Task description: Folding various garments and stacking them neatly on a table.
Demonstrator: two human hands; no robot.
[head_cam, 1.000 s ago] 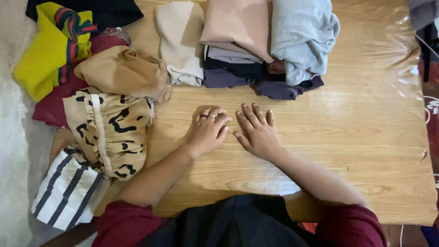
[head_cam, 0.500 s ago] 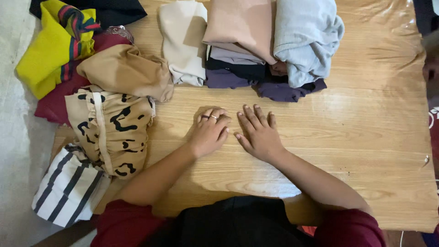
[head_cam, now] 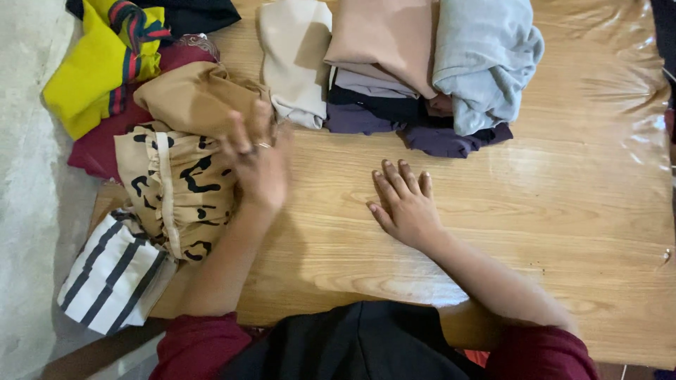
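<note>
Our left hand (head_cam: 255, 165), fingers spread and holding nothing, hovers at the leopard-print garment (head_cam: 176, 186) on the loose pile at the desk's (head_cam: 563, 197) left edge. Our right hand (head_cam: 405, 204) lies flat and empty. Folded stacks (head_cam: 394, 63) sit behind; the pile remains unfolded.

Bare wood table (head_cam: 563, 211) lies open to the right & in front of the flat right hand (head_cam: 405, 207). Far edge blocked by folded stack (head_cam: 415, 70): cream, pink, pale blue over dark pieces. Left side crowded w/ tan garment (head_cam: 190, 95), spotted cloth (head_cam: 172, 190), striped cloth (head_cam: 113, 278); left hand (head_cam: 257, 162) is over that pile's edge.
</note>
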